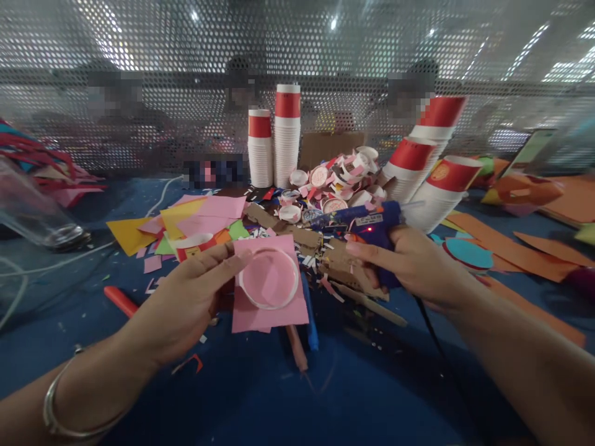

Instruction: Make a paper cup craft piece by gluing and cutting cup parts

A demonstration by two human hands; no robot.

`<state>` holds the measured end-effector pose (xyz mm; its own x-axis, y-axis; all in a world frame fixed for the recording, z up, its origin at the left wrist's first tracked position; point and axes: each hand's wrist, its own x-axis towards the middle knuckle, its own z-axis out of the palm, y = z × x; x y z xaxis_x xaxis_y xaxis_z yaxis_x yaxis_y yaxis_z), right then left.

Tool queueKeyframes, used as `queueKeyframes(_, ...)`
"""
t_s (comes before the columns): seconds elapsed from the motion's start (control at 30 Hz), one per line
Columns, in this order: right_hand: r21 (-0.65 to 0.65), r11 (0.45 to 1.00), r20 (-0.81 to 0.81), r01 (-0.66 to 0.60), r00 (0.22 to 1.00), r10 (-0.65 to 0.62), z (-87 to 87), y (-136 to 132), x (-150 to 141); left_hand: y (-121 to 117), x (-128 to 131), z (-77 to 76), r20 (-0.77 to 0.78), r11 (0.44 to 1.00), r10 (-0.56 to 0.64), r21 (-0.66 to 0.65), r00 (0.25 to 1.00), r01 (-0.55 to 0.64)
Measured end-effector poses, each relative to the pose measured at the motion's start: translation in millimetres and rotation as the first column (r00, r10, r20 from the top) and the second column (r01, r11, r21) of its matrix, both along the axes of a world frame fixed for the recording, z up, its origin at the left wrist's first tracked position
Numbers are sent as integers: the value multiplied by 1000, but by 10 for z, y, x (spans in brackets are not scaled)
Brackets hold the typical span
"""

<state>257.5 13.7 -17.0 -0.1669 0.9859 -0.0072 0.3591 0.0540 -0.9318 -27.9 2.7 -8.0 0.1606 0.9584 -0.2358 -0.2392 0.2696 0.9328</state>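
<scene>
My left hand pinches the left edge of a square of pink paper, thumb on top. A whitish ring lies on that paper; I cannot tell whether it is glue or a cut cup rim. In my right hand is a blue glue gun, its red light lit and its nozzle pointing left, above and to the right of the paper. A black cord trails below its grip. Under the pink paper, a brown stick and a blue stick poke out.
Stacks of red-and-white paper cups stand at the back, with more leaning stacks at right. Between them rises a heap of cut cup pieces. Coloured paper, cardboard scraps and a turquoise disc lie about. A clear bottle is at left.
</scene>
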Motion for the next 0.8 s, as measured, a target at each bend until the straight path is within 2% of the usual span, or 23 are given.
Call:
queueKeyframes(0.23, -266, 962, 3, 62, 998, -63, 73, 105, 158, 33, -25, -85, -41, 1000, 20, 22, 999, -19)
queueKeyframes(0.43, -359, 924, -25, 129, 989, -147, 6, 112, 388, 86, -88, -64, -111, 995, 2, 94, 994, 8)
queueKeyframes(0.57, -416, 899, 36, 136, 990, -133, -69, 102, 507, 87, -135, -84, -247, 982, -43, 169, 968, 86)
queueKeyframes(0.67, -367, 922, 26, 123, 992, -122, -168, 54, 545, 88, -176, -62, -375, 962, -127, 180, 918, 207)
queueKeyframes(0.73, -229, 967, -3, 112, 993, -116, -247, 1, 552, 98, -208, -13, -443, 939, -205, 162, 873, 303)
queueKeyframes(0.8, -89, 989, 1, 120, 993, -120, -304, -41, 556, 115, -245, 42, -486, 909, -256, 173, 836, 379)
